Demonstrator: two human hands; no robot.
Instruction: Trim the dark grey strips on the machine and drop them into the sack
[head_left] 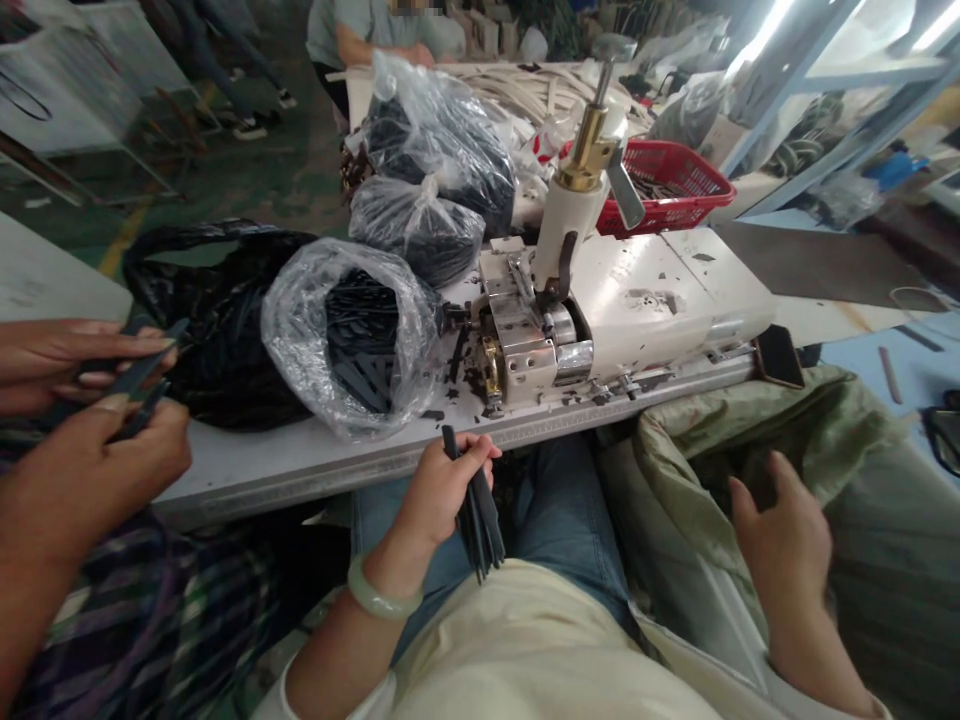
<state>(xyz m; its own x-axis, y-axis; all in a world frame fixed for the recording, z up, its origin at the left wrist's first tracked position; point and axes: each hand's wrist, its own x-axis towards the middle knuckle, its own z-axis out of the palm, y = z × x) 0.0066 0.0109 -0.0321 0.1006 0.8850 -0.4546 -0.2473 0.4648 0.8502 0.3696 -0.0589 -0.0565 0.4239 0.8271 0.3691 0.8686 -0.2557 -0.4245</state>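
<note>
A bundle of dark, flat strips (481, 525) is in my left hand (444, 485), the fingers closed round it above my lap. The strips hang downward, and one end pokes up past the thumb. At the right, my right hand (786, 530) is over the mouth of a green woven sack (720, 420), thumb and fingers apart, with nothing visible in it. More dark strips (364, 350) fill an open clear plastic bag (289, 325) on the table. Beside it, in front of me, stands a cream-coloured machine (667, 300) with metal rollers and an upright post.
At the left a co-worker's hands (112, 400) hold dark strips near a black plastic bag (225, 270). Tied clear bags (420, 220) and a red basket (682, 205) stand behind. A phone-like dark object (780, 355) lies by the machine's right end. Another person (367, 35) sits opposite.
</note>
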